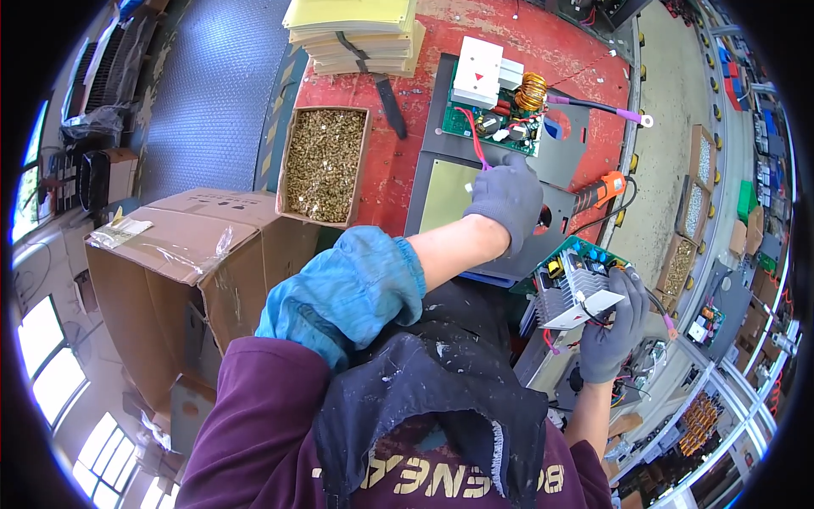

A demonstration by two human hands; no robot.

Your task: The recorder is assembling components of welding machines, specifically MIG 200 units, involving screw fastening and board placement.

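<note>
My left hand, in a grey glove, rests on a grey metal plate on the red bench, its fingers closed near a pink wire by a yellowish pad. A green circuit board with a white block and a copper coil sits at the plate's far end. My right hand, also gloved, grips a second circuit board with a finned heat sink, held low at the right. An orange-handled screwdriver lies on the plate just right of my left hand.
A cardboard box of small brass screws stands left of the plate. A stack of yellow sheets lies at the back. A large cardboard carton is at my left. Small boxes of parts line a conveyor at the right.
</note>
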